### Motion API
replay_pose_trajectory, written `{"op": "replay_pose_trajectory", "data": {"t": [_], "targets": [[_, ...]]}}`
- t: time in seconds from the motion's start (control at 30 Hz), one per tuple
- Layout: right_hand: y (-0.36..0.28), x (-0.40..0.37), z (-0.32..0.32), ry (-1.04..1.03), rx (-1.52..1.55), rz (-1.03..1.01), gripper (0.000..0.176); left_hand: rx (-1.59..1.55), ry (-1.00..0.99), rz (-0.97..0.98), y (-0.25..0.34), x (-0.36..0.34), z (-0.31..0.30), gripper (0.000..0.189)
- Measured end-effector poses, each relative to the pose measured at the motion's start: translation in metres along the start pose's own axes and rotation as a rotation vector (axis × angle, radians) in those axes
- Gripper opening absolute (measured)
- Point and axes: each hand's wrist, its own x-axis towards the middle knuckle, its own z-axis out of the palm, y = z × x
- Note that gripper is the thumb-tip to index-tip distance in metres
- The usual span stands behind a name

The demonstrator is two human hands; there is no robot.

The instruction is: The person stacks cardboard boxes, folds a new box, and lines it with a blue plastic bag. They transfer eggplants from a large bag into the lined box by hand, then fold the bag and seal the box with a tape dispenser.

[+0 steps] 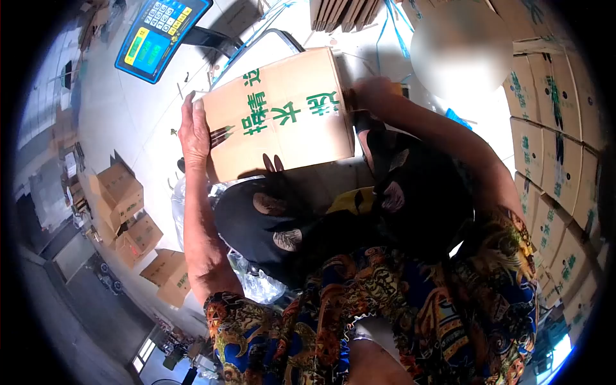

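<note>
A closed cardboard box (282, 122) with green printed characters lies in front of my knees, tilted a little in view. My left hand (194, 131) rests along the box's left side, its fingers stretched out and touching the edge. At the box's right end is my right hand (375, 96), smeared and closed, with something small and yellowish beside it that I cannot make out. Beyond the box stands a blue scale display (160, 38) with a keypad and lit screen. A dark metal frame (289, 40) shows partly behind the box.
Stacked printed cartons (555, 141) line the right side. Open cartons (119, 192) stand at the left. Flattened cardboard (343, 14) lies at the top, near blue strapping (394, 32). Clear plastic (260, 282) is by my left leg. A round patch at upper right is blurred.
</note>
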Motion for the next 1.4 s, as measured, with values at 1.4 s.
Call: {"op": "replay_pose_trajectory", "data": {"t": [1.4], "targets": [[0.022,-0.059,0.054,0.452,0.708,0.341,0.054,-1.105,-0.036,-0.825,-0.114,-0.121,0.052,0.071]]}}
